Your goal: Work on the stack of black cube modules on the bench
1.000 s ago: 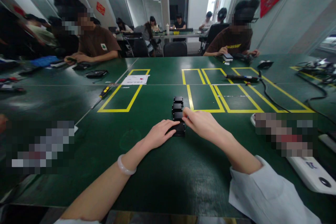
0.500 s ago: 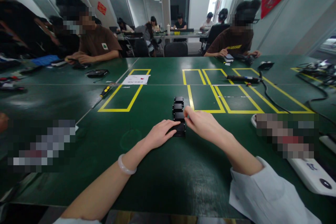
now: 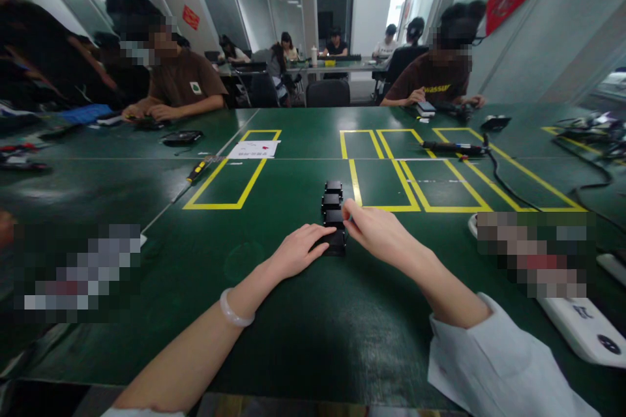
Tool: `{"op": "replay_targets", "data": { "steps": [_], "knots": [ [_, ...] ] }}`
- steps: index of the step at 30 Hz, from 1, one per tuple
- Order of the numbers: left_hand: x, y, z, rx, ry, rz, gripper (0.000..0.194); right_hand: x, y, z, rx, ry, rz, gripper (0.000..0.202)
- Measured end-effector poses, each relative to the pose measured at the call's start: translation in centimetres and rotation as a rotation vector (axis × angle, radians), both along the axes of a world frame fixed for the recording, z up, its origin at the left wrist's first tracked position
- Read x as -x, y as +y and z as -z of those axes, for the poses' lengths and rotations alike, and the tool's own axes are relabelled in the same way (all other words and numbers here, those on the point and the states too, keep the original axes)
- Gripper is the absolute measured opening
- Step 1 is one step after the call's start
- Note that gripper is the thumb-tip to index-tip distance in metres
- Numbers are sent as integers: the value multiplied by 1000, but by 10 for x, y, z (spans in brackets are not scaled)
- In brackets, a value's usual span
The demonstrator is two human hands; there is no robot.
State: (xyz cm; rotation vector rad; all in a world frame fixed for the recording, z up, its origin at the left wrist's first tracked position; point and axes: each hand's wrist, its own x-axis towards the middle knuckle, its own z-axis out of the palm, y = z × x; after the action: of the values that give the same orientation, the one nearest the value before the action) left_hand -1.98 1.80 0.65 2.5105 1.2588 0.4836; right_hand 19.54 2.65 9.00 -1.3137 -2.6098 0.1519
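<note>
Several small black blocks (image 3: 333,201) stand in a row on the green table (image 3: 293,339), running away from me. My left hand (image 3: 299,249) touches the nearest black block (image 3: 335,244) from the left, its fingertips on the block and its thumb and fingers apart. On the right side of the row, my right hand (image 3: 369,225) is closed in a pinch beside the two nearest blocks. What its fingertips hold, if anything, is too small to make out.
Yellow tape outlines (image 3: 212,206) mark the table, with a white paper (image 3: 254,148) on one. A yellow-black screwdriver (image 3: 197,171) lies left, a black tool with a cable (image 3: 452,147) right. A white device (image 3: 581,322) is at the right. People sit across.
</note>
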Motion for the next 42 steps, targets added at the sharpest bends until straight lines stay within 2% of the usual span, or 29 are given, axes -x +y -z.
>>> {"op": "replay_targets", "data": {
  "steps": [7, 14, 19, 26, 31, 39, 42],
  "knots": [
    [1, 0, 1, 0, 4, -6, 38, 1, 0, -1, -15, -65, 45, 21],
    [1, -1, -1, 0, 1, -4, 38, 1, -3, -1, -15, -3, 6, 13],
    [0, -1, -1, 4, 1, -4, 37, 2, -2, -2, -16, -60, 41, 20],
    [0, -1, -1, 2, 2, -7, 38, 1, -4, -4, -5, -21, 6, 14],
    [0, -1, -2, 4, 3, -9, 37, 3, -3, -2, -22, -64, 41, 23],
    [0, -1, -2, 10, -7, 0, 38, 1, -2, -3, -13, -42, 16, 17],
    [-1, -1, -2, 11, -5, -5, 38, 2, -2, -4, -17, -61, 35, 21]
  ]
}}
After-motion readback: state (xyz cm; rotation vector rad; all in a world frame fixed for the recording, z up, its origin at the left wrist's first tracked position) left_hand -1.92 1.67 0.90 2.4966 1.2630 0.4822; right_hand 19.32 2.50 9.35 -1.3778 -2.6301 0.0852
